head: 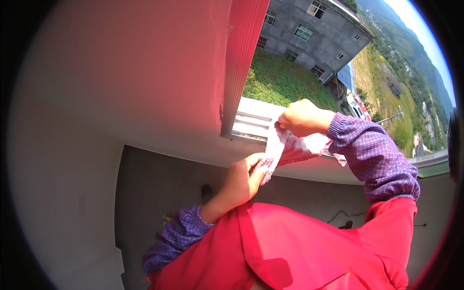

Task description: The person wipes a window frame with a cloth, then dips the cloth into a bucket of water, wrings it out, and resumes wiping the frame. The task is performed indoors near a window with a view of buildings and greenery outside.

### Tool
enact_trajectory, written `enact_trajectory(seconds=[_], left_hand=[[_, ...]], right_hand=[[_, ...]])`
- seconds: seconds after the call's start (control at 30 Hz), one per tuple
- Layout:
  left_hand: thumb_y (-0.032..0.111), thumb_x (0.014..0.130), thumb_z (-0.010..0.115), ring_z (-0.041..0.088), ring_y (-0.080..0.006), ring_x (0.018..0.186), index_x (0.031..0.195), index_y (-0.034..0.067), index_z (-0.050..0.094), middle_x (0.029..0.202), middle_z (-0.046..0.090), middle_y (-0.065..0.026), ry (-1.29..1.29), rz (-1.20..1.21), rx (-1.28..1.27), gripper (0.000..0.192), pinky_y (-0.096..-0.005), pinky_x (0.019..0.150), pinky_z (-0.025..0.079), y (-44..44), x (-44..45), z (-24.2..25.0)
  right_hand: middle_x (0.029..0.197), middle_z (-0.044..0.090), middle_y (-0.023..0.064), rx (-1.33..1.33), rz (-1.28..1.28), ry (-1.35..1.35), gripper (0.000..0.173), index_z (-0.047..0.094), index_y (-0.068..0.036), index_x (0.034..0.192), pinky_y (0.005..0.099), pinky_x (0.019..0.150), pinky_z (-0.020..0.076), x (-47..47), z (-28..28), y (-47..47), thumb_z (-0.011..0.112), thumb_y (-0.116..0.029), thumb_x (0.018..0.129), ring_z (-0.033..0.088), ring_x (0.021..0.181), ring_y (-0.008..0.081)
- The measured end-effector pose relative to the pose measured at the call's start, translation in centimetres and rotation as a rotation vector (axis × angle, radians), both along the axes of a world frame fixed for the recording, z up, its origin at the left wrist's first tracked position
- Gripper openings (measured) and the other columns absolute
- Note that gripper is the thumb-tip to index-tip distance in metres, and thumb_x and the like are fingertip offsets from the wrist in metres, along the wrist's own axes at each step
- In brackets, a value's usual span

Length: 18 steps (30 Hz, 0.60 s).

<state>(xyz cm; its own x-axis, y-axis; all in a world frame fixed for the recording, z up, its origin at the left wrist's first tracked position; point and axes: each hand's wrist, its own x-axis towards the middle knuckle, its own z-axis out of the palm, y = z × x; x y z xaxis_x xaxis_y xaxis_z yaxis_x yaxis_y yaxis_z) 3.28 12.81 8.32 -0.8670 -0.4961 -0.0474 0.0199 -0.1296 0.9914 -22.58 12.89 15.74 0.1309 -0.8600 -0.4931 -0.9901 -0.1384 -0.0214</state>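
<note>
My left hand [243,178] grips the lower end of a pink and white cloth [275,145] in front of the window. Above it and to the right, my right hand [302,117] is closed on the same cloth, over the sliding-window track [252,125]. Between the two hands a strip of the cloth is stretched. Another part of it lies along the sill to the right, partly hidden by my right forearm. Both my forearms wear purple patterned sleeve covers.
The upright window frame [241,69] rises left of the track beside a wall [145,72]. Outside the opening stand a grey building [311,36] and greenery. On the floor [152,181] below lie a cable and a small dark object [346,225].
</note>
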Motion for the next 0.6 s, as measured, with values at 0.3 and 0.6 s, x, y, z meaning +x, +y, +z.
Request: enact_trajectory(seconds=[0.3,0.6], left_hand=[[0.0,0.098,0.054,0.049,-0.0028,0.05,0.137,-0.004,0.049,0.094,0.068,-0.0081,0.034,0.258,-0.064,0.04,-0.0195,0.042,0.038,-0.7,1.0,0.9],[-0.008,0.091,0.056,0.065,-0.0154,0.1,0.132,-0.007,0.052,0.113,0.063,-0.0119,-0.003,0.24,0.161,0.041,-0.0282,0.08,0.056,-0.3,0.1,4.0]], right_hand=[[0.078,0.069,0.0103,-0.126,-0.195,-0.552,0.018,0.07,-0.01,0.089,0.0402,0.071,0.0514,3.0,-3.9,-5.7,0.057,-0.022,0.092,0.067,0.075,0.0282],[0.06,0.059,0.0046,0.158,-0.656,-0.703,0.015,0.07,-0.003,0.075,0.032,0.049,0.0391,4.3,-2.7,-7.9,0.06,-0.01,0.084,0.051,0.053,0.0131]])
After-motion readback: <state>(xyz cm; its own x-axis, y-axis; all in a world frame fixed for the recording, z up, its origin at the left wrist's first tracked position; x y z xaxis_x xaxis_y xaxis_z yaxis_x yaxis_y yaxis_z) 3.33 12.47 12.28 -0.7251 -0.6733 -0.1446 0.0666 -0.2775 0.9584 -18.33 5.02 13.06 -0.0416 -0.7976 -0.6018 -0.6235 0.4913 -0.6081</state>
